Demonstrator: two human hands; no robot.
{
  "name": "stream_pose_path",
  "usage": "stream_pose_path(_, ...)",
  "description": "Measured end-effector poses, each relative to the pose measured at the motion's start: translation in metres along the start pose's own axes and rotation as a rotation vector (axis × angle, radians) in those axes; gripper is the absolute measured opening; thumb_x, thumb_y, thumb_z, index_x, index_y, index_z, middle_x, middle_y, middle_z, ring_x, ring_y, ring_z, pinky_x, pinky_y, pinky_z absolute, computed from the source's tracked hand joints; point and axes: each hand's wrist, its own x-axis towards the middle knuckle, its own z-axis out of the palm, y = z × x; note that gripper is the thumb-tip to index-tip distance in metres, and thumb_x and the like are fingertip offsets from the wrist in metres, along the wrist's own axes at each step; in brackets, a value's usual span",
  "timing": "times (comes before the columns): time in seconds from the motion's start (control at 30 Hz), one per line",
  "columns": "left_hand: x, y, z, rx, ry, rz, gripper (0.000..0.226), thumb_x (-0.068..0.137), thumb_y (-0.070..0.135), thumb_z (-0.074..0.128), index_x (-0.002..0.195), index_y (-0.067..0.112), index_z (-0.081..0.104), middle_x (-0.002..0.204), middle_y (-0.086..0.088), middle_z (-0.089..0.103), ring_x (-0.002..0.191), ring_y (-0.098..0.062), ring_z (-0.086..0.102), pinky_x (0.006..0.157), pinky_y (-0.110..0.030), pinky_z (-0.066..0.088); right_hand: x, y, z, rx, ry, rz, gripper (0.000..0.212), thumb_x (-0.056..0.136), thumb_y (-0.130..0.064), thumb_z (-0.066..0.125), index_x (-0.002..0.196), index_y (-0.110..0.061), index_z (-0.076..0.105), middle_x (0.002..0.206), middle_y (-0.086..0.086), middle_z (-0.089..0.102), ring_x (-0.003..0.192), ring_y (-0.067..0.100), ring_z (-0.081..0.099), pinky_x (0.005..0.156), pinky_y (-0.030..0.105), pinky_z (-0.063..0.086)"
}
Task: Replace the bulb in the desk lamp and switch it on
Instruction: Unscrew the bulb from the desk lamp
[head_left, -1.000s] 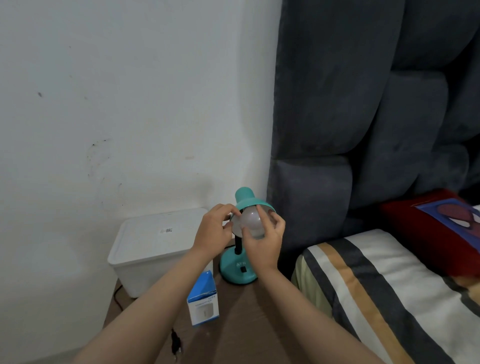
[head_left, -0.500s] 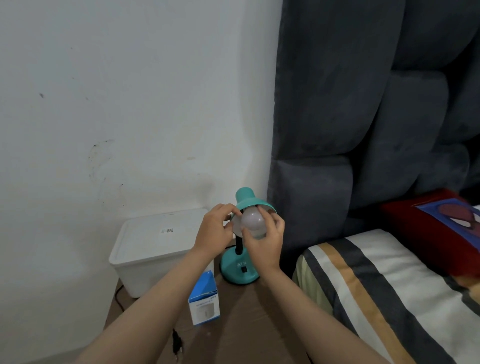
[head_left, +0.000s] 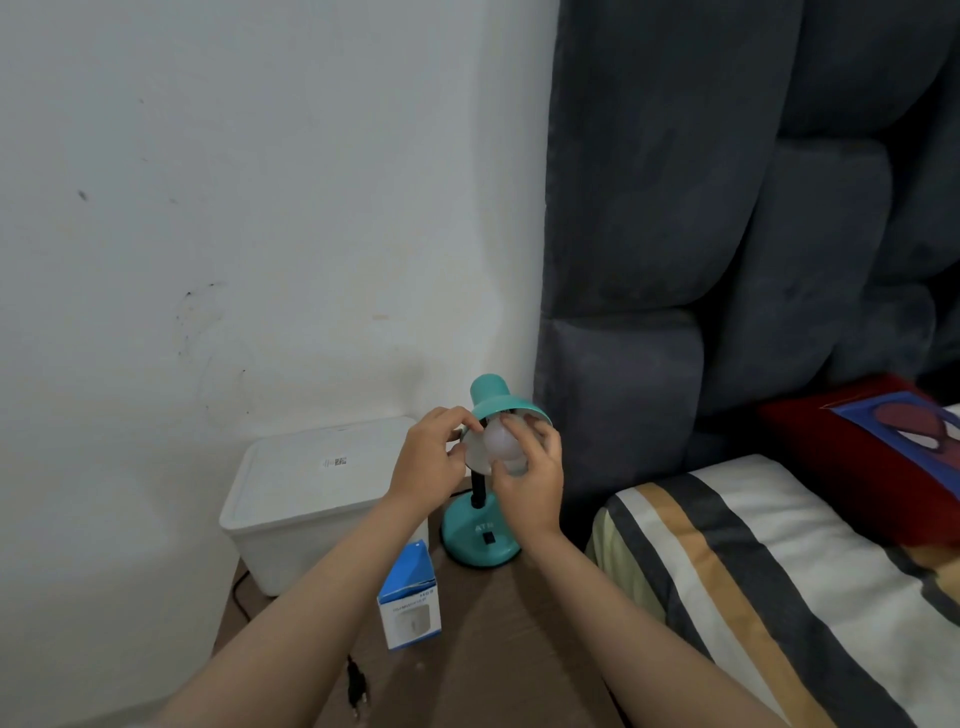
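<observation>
A teal desk lamp (head_left: 480, 538) stands on the brown bedside table (head_left: 498, 639), its shade (head_left: 493, 397) tilted toward me. A white bulb (head_left: 500, 443) sits in the mouth of the shade. My right hand (head_left: 532, 480) wraps its fingers around the bulb from the right. My left hand (head_left: 431, 460) pinches the left rim of the shade. The bulb's base is hidden inside the shade. A black switch (head_left: 487, 539) shows on the lamp's base.
A blue and white bulb box (head_left: 410, 597) stands in front of the lamp. A white lidded bin (head_left: 311, 499) sits at the left against the wall. A black plug (head_left: 356, 680) lies near the table's front. A striped bed (head_left: 779, 587) and grey headboard (head_left: 727, 208) fill the right.
My right hand has shifted slightly around the bulb, fingers turning on it. My left hand stays on the shade's rim. The lamp has not moved.
</observation>
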Motion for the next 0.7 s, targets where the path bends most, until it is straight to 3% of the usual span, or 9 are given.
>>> stream_pose_path(0.07, -0.0002, 0.0002, -0.0002, -0.003, 0.003, -0.004, 0.040, 0.072, -0.016, 0.053, 0.089, 0.018, 0.064, 0.096, -0.006, 0.062, 0.093, -0.016, 0.060, 0.087, -0.023, 0.051, -0.0018, 0.0002, 0.0006, -0.013, -0.002, 0.007, 0.058, 0.073, 0.003, 0.068, 0.124, -0.023, 0.058, 0.130, 0.003, 0.040, 0.122, 0.013, 0.042, 0.094, 0.001, 0.034)
stream_pose_path(0.13, -0.0004, 0.0005, -0.0004, -0.005, 0.001, -0.013, 0.040, 0.072, -0.016, 0.052, 0.089, 0.018, 0.064, 0.096, -0.005, 0.062, 0.093, -0.016, 0.060, 0.087, -0.025, 0.051, -0.0040, -0.0004, 0.0024, 0.007, 0.018, 0.038, 0.062, 0.073, -0.004, 0.072, 0.129, -0.022, 0.053, 0.130, 0.001, 0.037, 0.119, 0.007, 0.040, 0.091, -0.003, 0.031)
stream_pose_path(0.23, -0.0005, 0.0009, -0.0005, 0.001, 0.002, -0.009, 0.039, 0.072, -0.016, 0.052, 0.088, 0.018, 0.064, 0.096, -0.006, 0.063, 0.093, -0.017, 0.060, 0.087, -0.026, 0.051, -0.0046, -0.0019, 0.0049, 0.033, 0.050, 0.112, 0.060, 0.077, -0.018, 0.075, 0.131, -0.019, 0.050, 0.126, 0.003, 0.043, 0.112, 0.011, 0.047, 0.092, 0.013, 0.042)
stream_pose_path(0.33, -0.0007, 0.0007, -0.0013, 0.004, -0.003, -0.008, 0.039, 0.073, -0.015, 0.053, 0.089, 0.018, 0.065, 0.096, -0.005, 0.063, 0.093, -0.016, 0.060, 0.087, -0.025, 0.051, -0.0021, -0.0019, 0.0059, 0.050, 0.049, 0.130, 0.052, 0.079, -0.018, 0.072, 0.127, -0.018, 0.051, 0.121, 0.006, 0.050, 0.104, 0.014, 0.054, 0.089, 0.031, 0.051)
stream_pose_path(0.7, -0.0007, -0.0006, -0.0035, -0.006, 0.001, -0.009, 0.038, 0.073, -0.015, 0.055, 0.087, 0.020, 0.065, 0.096, -0.006, 0.063, 0.091, -0.013, 0.060, 0.083, -0.009, 0.046, 0.0007, -0.0015, 0.0026, 0.012, 0.005, 0.027, 0.046, 0.077, -0.006, 0.069, 0.120, -0.015, 0.055, 0.118, 0.003, 0.047, 0.108, 0.016, 0.053, 0.095, 0.025, 0.047)
